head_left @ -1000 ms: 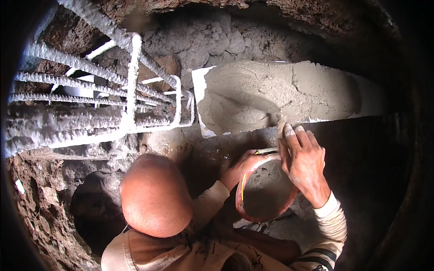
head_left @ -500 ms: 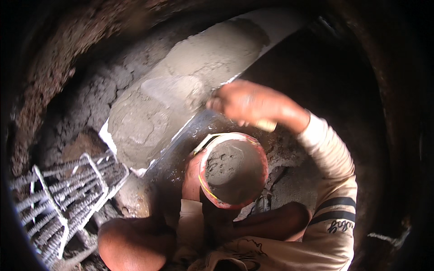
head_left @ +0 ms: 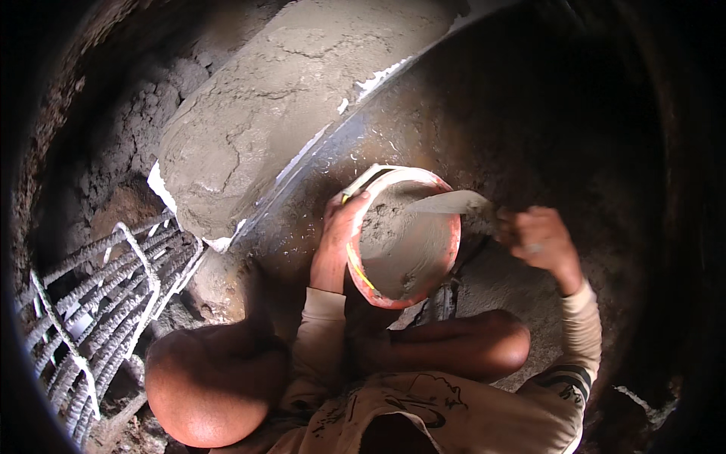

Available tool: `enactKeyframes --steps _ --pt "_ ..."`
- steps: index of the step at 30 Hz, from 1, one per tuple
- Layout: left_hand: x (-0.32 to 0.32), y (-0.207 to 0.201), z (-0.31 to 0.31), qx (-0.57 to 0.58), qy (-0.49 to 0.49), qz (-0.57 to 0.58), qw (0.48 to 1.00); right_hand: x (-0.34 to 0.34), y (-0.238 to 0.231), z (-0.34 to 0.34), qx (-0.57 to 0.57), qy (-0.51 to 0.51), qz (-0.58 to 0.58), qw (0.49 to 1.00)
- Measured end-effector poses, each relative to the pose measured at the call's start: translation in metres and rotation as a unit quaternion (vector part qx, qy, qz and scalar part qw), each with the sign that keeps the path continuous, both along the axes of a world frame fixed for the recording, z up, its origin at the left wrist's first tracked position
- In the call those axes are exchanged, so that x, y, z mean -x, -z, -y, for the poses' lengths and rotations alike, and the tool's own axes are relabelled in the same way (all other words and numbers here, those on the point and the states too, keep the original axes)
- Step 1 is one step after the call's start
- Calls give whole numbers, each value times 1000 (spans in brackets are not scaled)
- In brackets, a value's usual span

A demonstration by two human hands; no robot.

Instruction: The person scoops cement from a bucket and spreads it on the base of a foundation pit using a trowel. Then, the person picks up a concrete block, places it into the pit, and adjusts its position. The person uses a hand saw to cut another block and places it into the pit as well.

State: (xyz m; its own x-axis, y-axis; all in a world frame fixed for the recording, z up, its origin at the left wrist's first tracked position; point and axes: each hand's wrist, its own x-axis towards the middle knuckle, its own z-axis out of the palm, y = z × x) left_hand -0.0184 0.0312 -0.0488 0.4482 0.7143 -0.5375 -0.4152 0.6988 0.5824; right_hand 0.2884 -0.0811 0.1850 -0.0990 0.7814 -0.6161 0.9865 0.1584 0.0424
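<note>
My left hand [head_left: 339,234] grips the left rim of a red bucket [head_left: 456,234], which is tilted in front of my crossed legs. Wet grey mortar [head_left: 404,257] coats the inside of the bucket. In my right hand [head_left: 541,240], to the right of the bucket, is the handle of a trowel. The mortar-smeared trowel blade [head_left: 452,203] reaches over the bucket's right rim into its mouth. Ahead of me lies a long slab [head_left: 257,113] with a thick layer of grey mortar spread on it. White edging shows along the slab's side and near corner.
A cage of steel reinforcing bars [head_left: 113,295] tied with bent stirrups lies at the left, its end near the slab's corner. Rough dark earth [head_left: 136,136] borders the slab's far left side. A brown stone [head_left: 215,287] sits between the cage and my knee.
My right hand has drawn the trowel back from the slab to the bucket. The bucket is tilted and higher in view. The mortar on the slab looks more evenly spread.
</note>
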Motion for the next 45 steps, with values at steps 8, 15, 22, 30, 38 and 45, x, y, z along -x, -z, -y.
enactKeyframes --steps 8,15,22,30,38,45 --pt "-31 -51 0 -43 73 -63 994 106 132 30 -23 -113 51 992" --pt "-16 -31 4 -57 105 -79 990 47 82 19 -48 16 -181 982" --pt "-36 -25 16 -70 121 -27 990 97 141 18 -38 -66 -116 990" --pt "-35 -51 10 -34 45 1 998 66 51 -9 24 -66 -111 991" --pt "-70 -66 -25 -175 136 32 975 66 143 8 -58 17 -77 995" --pt "-79 -60 -25 -203 108 15 973 29 112 -12 -204 51 -59 976"
